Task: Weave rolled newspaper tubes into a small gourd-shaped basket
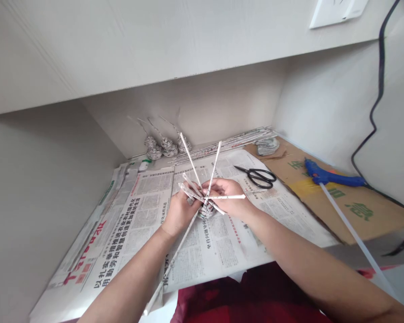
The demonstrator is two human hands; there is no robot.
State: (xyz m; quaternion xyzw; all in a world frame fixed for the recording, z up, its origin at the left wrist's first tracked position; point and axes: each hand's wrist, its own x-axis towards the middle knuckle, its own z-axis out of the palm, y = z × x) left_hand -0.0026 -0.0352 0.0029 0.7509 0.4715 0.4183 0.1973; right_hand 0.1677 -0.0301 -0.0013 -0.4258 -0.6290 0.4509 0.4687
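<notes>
A small round weave of rolled newspaper (207, 211) sits between my hands, low over the newspaper-covered surface. Several thin paper rods (190, 160) fan out from it, and one long rod (175, 256) slants down past my left forearm. My left hand (181, 207) closes around the rods on the weave's left side. On the other side my right hand (229, 196) has its fingers curled round the weave and the rod bases. The fingertips of both hands are partly hidden behind the rods.
Spread newspaper (128, 233) covers the surface. Three woven gourd shapes (169, 147) stand at the back beside a bundle of paper rods (229, 146). To the right lie black scissors (261, 178), and a blue glue gun (336, 177) with a cord rests on cardboard (360, 220). A cabinet overhangs the back.
</notes>
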